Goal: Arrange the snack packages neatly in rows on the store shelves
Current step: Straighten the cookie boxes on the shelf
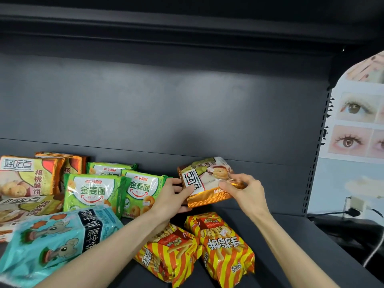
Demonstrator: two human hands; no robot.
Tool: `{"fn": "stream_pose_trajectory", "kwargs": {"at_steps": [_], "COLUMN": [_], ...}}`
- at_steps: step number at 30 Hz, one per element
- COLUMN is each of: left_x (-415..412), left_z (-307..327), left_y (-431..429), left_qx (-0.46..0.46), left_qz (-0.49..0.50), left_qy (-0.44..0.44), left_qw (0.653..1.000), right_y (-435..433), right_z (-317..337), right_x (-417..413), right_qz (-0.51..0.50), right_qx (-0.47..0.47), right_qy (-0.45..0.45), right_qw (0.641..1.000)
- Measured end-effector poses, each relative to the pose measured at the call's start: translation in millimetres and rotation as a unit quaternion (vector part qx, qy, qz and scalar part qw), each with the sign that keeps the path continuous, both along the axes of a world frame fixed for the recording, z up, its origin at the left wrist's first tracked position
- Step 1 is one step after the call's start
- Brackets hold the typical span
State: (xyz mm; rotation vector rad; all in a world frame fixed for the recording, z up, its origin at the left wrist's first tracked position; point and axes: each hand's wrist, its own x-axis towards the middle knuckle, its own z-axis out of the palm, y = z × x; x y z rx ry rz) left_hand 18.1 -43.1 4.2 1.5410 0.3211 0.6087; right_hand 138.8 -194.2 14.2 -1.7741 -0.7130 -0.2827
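Observation:
An orange-gold cookie package [204, 179] is held above the dark shelf [270, 225], tilted, near the back wall. My left hand [172, 196] grips its left edge with the thumb on top. My right hand [243, 188] pinches its right edge. Three green ring-snack packages [93, 192] stand in rows to the left. Orange cookie packages [27, 175] of the same kind stand at the far left. Two red-and-yellow striped stick-snack bags [226, 250] lie at the front. A light blue bear-biscuit bag [52, 242] lies at the front left under my left forearm.
The shelf's back panel [166, 111] is bare, and an upper shelf [166, 23] hangs overhead. A perforated upright [318, 154] ends the shelf on the right. Beyond it hang a poster with eye pictures [357, 121] and a wall socket with cables [353, 210].

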Motion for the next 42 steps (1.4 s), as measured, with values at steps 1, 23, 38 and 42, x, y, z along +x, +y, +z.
{"fn": "stream_pose_trajectory", "kwargs": {"at_steps": [1, 23, 38, 42], "left_x": [0, -152, -302, -325], "left_z": [1, 47, 40, 41], "left_y": [-2, 86, 241, 284], "left_qx": [-0.035, 0.173, 0.035, 0.060], "left_qz": [-0.005, 0.089, 0.052, 0.061], "left_qy": [-0.006, -0.151, -0.131, -0.141], "left_qw": [0.999, 0.969, 0.989, 0.986], "right_y": [-1, 89, 250, 283], "right_z": [1, 61, 49, 54], "right_x": [-5, -93, -251, -275], "right_qz": [0.008, 0.203, 0.147, 0.143], "right_qx": [0.024, 0.040, 0.064, -0.021], "right_qy": [-0.005, -0.015, 0.016, -0.009], "right_qw": [1.000, 0.978, 0.987, 0.990]}}
